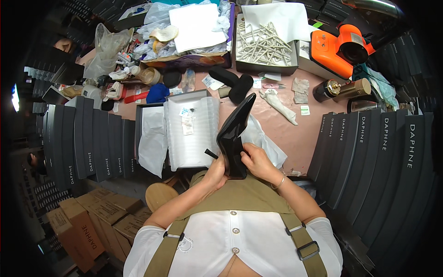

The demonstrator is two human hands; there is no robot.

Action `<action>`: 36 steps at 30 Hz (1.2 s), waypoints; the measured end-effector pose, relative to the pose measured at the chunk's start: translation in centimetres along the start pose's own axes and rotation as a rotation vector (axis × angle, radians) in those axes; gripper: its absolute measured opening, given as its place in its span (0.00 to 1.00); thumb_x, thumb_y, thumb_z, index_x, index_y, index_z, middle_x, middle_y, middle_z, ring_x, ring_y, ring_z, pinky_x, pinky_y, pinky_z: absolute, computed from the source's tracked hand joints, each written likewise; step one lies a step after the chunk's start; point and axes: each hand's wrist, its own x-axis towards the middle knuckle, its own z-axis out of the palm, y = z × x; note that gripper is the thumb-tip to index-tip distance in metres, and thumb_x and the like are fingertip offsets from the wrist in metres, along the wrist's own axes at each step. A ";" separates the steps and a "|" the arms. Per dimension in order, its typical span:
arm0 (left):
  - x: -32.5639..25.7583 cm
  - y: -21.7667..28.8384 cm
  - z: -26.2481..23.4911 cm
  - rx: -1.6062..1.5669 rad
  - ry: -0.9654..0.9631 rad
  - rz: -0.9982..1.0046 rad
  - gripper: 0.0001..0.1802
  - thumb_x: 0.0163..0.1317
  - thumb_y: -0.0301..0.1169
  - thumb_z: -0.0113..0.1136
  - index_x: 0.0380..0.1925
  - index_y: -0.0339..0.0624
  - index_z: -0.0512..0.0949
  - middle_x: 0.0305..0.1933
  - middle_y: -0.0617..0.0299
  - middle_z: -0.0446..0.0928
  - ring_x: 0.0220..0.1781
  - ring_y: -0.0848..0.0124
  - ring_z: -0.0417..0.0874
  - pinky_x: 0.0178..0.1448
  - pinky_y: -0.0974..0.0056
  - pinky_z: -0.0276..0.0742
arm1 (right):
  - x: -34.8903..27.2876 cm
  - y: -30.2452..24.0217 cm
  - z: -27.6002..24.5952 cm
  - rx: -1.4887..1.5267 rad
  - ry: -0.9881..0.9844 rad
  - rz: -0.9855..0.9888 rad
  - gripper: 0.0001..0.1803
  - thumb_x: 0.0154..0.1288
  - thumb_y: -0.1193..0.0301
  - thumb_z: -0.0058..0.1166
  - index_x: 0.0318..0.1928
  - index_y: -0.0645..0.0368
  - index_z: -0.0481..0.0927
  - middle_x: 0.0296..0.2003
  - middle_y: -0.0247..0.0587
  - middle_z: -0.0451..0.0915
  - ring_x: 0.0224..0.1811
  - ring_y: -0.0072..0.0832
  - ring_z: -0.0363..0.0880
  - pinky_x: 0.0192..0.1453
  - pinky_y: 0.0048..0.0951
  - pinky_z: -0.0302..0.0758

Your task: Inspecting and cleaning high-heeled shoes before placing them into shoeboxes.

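Observation:
A glossy black high-heeled shoe [233, 131] with a pointed toe is held up in front of me, its toe pointing away and its slim heel sticking out to the left. My left hand [216, 171] grips the heel end from the left side. On the other side, my right hand [257, 160] has curled fingers pressed at the shoe's side edge; the fingertips are partly hidden. White tissue paper [264, 141] lies behind my right hand. Left of the shoe sits an open shoe box [194, 95] lined with white foam wrap, a small tag and sachet on it.
Stacked dark shoe boxes [369, 157] wall the right, with more boxes [92, 143] on the left. At the back are a box of white sticks [267, 44], an orange device [334, 51], black rolls [230, 83] and scissors [273, 86]. Brown cartons [99, 217] stand lower left.

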 end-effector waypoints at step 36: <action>24.0 26.2 37.0 -0.280 -0.471 0.368 0.17 0.70 0.39 0.43 0.51 0.41 0.71 0.52 0.54 0.75 0.53 0.55 0.78 0.57 0.40 0.75 | 8.0 7.9 -13.9 0.574 0.542 0.157 0.14 0.69 0.69 0.50 0.50 0.63 0.77 0.38 0.34 0.80 0.35 0.17 0.78 0.38 0.18 0.74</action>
